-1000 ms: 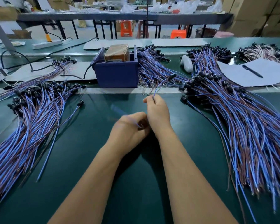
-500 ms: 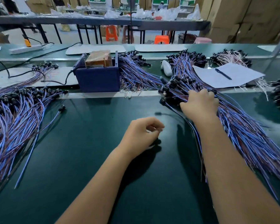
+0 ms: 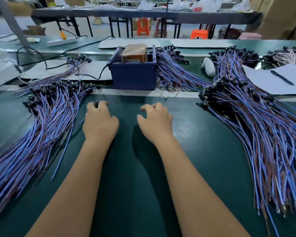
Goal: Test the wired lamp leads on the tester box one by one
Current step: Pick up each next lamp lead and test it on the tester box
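The blue tester box stands at the far edge of the green belt, with a brown block inside it. Blue and brown wired lamp leads with black sockets lie in a big pile at the left and another at the right. My left hand is beside the left pile, its fingers curled round the black socket end of a lead. Over the middle of the belt, in front of the box, my right hand hangs loosely curled and holds nothing I can see.
More leads lie behind and right of the box. A paper sheet with a pen and a white object sit at the back right. A black cable runs into the box. A power strip lies far left.
My right hand has come away from the right pile to the middle of the belt. My left hand has moved forward and left to the left pile and now grips a socket.
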Available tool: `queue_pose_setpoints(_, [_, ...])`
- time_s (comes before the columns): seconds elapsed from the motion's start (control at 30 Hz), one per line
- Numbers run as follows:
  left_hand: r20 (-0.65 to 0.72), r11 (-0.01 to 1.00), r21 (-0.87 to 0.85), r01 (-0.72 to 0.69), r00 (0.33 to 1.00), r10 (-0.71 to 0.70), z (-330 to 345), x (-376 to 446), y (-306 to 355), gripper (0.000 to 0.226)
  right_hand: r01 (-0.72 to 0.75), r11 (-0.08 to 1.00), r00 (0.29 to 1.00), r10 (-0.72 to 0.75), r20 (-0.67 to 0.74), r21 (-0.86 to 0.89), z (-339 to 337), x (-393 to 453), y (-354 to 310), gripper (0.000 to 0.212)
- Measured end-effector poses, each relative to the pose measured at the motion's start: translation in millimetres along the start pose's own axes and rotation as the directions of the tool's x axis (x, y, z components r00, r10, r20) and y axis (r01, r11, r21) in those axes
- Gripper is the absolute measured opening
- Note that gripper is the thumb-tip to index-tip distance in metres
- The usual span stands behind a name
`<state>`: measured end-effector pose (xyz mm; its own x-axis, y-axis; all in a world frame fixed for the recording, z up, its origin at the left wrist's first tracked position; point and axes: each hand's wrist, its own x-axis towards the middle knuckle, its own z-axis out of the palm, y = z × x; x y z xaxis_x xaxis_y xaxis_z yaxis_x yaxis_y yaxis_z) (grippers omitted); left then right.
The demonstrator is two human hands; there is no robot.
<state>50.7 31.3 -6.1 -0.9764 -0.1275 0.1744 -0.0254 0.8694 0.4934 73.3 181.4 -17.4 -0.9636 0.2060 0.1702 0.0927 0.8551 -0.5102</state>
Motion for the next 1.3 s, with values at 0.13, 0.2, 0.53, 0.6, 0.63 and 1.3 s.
queue_pose_setpoints(0.13, [-0.028, 0.984, 0.114, 0.139, 0.99, -0.137, -10.0, 12.0, -15.9, 0.042, -0.036, 0.999, 0.999, 0.037, -0.032, 0.016, 7.4, 8.0, 3.7, 0.028])
queue_pose_setpoints(0.2, [-0.038, 0.976, 0.131, 0.177, 0.984, -0.173, -8.7, 14.1, -12.9, 0.036, -0.038, 0.997, 0.998, 0.04, -0.039, 0.066, 8.8, 8.7, 6.0, 0.024])
queue_pose_setpoints(0.53, [-0.308, 0.598, -0.72, -0.352, 0.934, 0.179, 13.0, -7.2, 28.1, 0.028, -0.083, 0.546, 0.988, 0.157, -0.005, 0.834, -8.7, 0.1, 2.7, 0.024])
queue_pose_setpoints(0.6, [-0.168, 0.25, -0.943, -0.218, 0.964, 0.208, 9.2, -14.7, 40.0, 0.031, -0.154, 0.294, 0.987, 0.088, 0.133, 0.944, -14.4, 0.3, 1.9, 0.027])
queue_pose_setpoints(0.63, [-0.096, 0.082, -0.989, -0.121, 0.96, 0.265, 7.5, -17.5, 43.2, 0.034, -0.207, 0.194, 0.978, 0.045, 0.202, 0.959, -16.1, 1.5, 0.8, 0.032])
queue_pose_setpoints(1.3, [0.414, 0.734, -0.66, 0.163, 0.893, 0.174, 1.4, -3.1, 15.3, 0.04, -0.2, 0.09, 0.98, 0.037, 0.197, 0.976, -17.3, 10.7, 17.3, 0.015])
